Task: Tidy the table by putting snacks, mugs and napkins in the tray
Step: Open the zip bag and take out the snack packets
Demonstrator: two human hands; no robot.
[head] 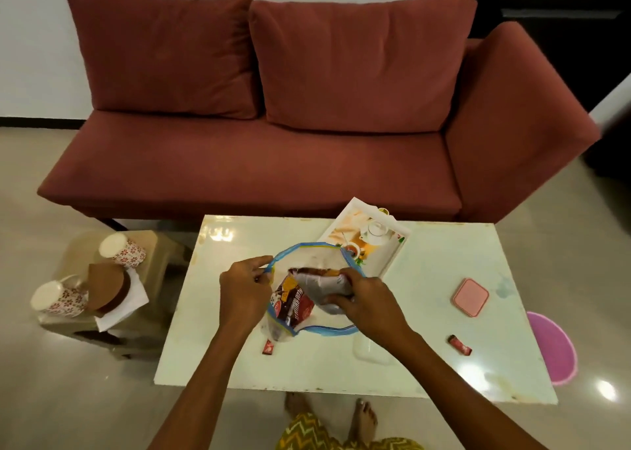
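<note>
bare feet (348, 419) and a patterned garment sit at the bottom edge, right under my view. head view only. my left hand (244, 291) pinches the blue rim of a clear zip bag (309, 255), fingers closed on it, holding the mouth open. my right hand (367, 301) is clenched around a crumpled silver packet (326, 287), pushing it in beside a red snack packet (293, 308) already partly inside the bag.

tray (392, 256) lies at the table's far edge, just behind the bag; it looks empty apart from its printed picture. two small red sachets (460, 344) lie loose on the table (444, 374), one near the bag, one well to the right, plus a pink box (470, 296). two floral mugs (123, 252) and white napkins (131, 301) sit on a side stool (150, 245), left of the table.

my read: early. nothing is in the tray yet; snacks, mugs and napkins are all left.
</note>
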